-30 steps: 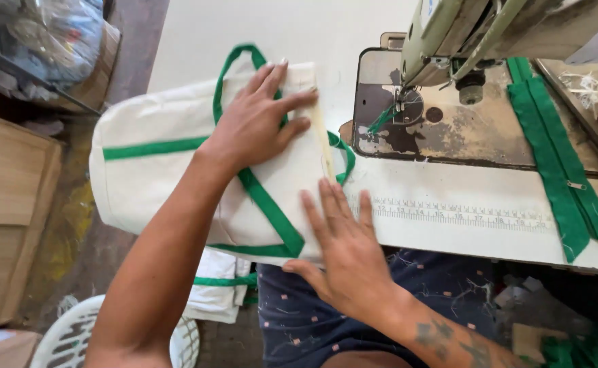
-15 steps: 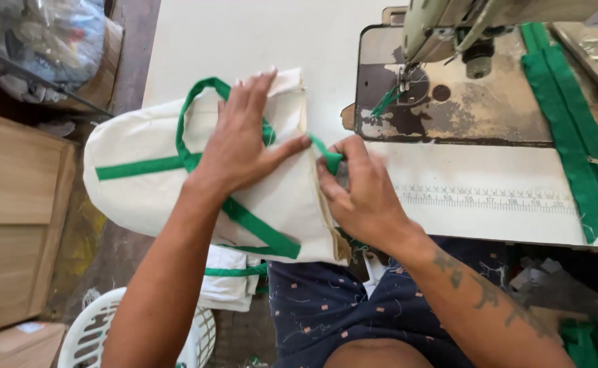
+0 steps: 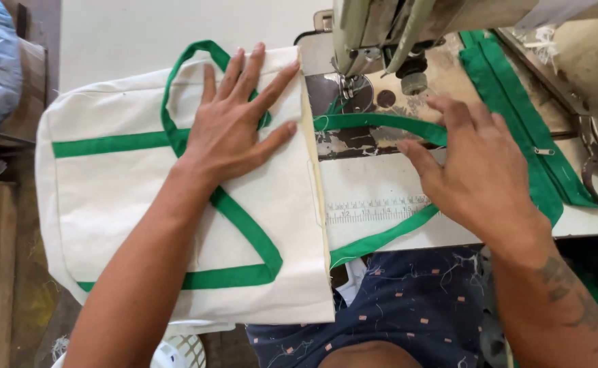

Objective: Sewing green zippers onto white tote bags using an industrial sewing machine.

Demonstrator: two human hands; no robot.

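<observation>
- There is one view only, from a camera worn on the person's head, so no second view shares any part of the scene.
- It looks steeply down, almost straight onto the white table (image 3: 176,27) and the person's own lap.
- It sits close: both forearms enter from the bottom edge, and the left hand (image 3: 234,126) and right hand (image 3: 479,170) fill much of the middle.
- The far side of the scene lies at the top, where the sewing machine (image 3: 387,34) is cut off by the frame.
- At the left edge the floor beside the table shows.
</observation>
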